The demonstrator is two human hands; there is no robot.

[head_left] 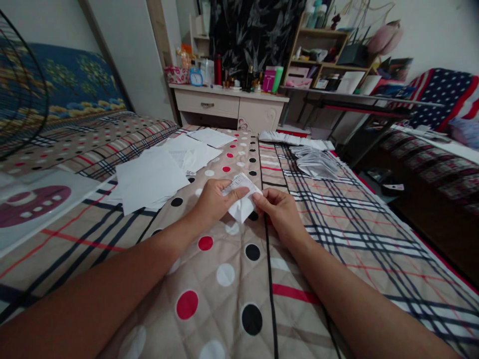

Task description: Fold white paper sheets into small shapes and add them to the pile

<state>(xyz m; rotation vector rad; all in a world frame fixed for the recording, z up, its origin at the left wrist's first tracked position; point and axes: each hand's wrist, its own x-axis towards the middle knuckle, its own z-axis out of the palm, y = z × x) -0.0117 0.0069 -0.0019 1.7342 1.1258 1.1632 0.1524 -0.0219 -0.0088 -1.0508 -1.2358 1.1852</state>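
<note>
A small folded sheet of white paper [241, 205], with print along its upper part, is held up over the bed between both hands. My left hand [217, 199] pinches its left side, thumb lying across the front. At the right corner my right hand [279, 207] grips the paper between thumb and fingers. To the left lies a spread of loose white sheets [149, 174], some printed. Stacked folded papers [316, 162] rest on the right part of the bed, behind my right hand, and a long row of folded papers [295, 139] lies beyond them.
The quilted bedspread [224, 309] has dots and plaid. A plastic bag with a purple print [33, 204] lies at the left, near a wire fan guard [22, 85]. Beyond the bed stands a white dresser [224, 105] with bottles and a blue clock [195, 76]. A cluttered desk [359, 97] stands right.
</note>
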